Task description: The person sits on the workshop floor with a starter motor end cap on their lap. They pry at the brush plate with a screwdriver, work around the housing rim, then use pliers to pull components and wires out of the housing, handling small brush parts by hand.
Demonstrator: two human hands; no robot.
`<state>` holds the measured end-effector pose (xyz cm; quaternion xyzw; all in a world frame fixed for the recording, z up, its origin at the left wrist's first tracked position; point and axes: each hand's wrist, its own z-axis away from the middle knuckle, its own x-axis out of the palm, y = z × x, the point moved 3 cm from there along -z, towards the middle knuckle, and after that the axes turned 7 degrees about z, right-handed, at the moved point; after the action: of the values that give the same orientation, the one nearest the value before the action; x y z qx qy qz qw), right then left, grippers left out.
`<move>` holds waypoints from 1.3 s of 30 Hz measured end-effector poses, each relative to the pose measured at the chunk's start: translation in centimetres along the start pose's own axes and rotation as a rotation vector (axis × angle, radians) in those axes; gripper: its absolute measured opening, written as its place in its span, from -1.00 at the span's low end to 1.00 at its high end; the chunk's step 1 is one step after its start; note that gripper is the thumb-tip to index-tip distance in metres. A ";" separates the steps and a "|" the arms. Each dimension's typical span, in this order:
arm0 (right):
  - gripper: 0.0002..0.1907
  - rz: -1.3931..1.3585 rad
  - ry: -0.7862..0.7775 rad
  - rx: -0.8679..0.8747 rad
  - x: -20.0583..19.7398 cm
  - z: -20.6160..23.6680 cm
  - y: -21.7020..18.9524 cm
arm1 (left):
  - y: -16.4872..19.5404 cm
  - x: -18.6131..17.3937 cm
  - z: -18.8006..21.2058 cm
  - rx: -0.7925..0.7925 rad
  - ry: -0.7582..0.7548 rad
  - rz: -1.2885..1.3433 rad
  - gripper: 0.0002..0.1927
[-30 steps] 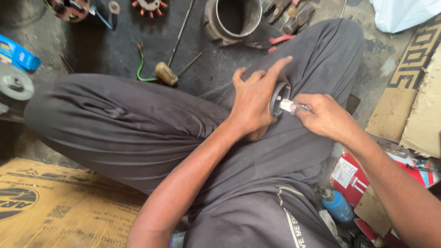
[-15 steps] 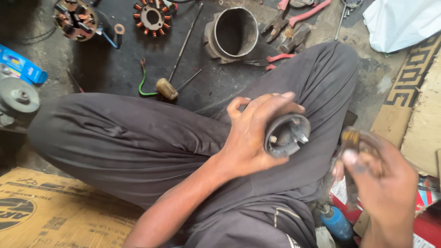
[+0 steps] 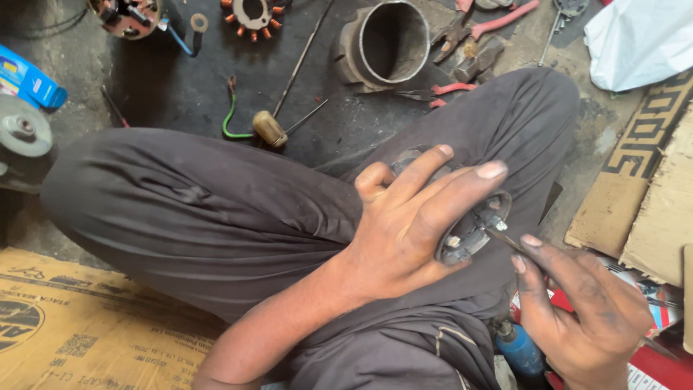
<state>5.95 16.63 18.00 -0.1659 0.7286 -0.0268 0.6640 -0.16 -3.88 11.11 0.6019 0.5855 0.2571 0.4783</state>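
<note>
My left hand (image 3: 413, 220) grips a round dark metal motor part (image 3: 473, 231) with small studs on its face, held over my crossed legs in dark trousers (image 3: 209, 209). My right hand (image 3: 585, 310) holds a thin metal tool (image 3: 505, 238) whose tip touches the face of the part. Much of the part is hidden behind my left fingers.
On the dark floor lie a grey metal cylinder housing (image 3: 386, 43), a stator with orange coils (image 3: 254, 14), a wooden-handled tool (image 3: 271, 128), red-handled pliers (image 3: 491, 22), a green wire (image 3: 229, 119), a grinder disc (image 3: 23, 133). Cardboard (image 3: 65, 332) lies at lower left, boxes (image 3: 650, 195) at right.
My right hand came back from the lower right and set the thin tool against the part. My left hand tilted the part's face toward it.
</note>
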 end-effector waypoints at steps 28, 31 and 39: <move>-0.87 0.084 -0.408 0.060 10.8 -0.4 2.8 | -9.0 8.2 3.5 0.011 -0.314 -0.155 -0.15; -0.85 0.165 -0.583 0.036 10.0 -1.7 3.1 | -8.4 7.9 3.1 0.015 -0.306 -0.106 -0.13; -0.75 0.216 -0.738 -0.014 6.8 -6.7 1.1 | -7.9 6.4 1.8 -0.135 -0.245 -0.028 -0.06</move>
<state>-1.20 14.56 12.00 -0.0911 0.4539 0.1098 0.8796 -1.03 0.57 1.78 0.5871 0.5125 0.2136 0.5892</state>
